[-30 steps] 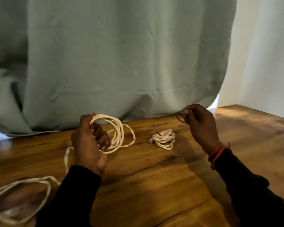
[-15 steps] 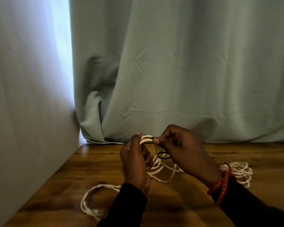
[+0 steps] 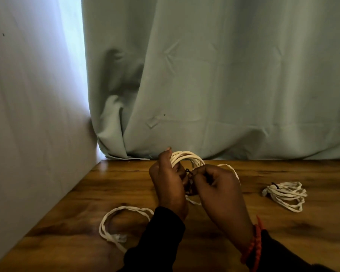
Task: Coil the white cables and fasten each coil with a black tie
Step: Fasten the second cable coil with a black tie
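the left hand (image 3: 168,180) gripped the white cable coil (image 3: 185,157) upright above the wooden table (image 3: 283,232). just right of it, the right hand (image 3: 216,185) pinched the black tie (image 3: 188,172) against the coil's near side, fingers curled.

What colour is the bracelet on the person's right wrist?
The bracelet is red-orange and beaded, seen in the head view, on the wrist behind the right hand.

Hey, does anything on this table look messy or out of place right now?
Only one thing: a loose white cable sprawls uncoiled on the table's left side, while the coil on the right already carries a black tie.
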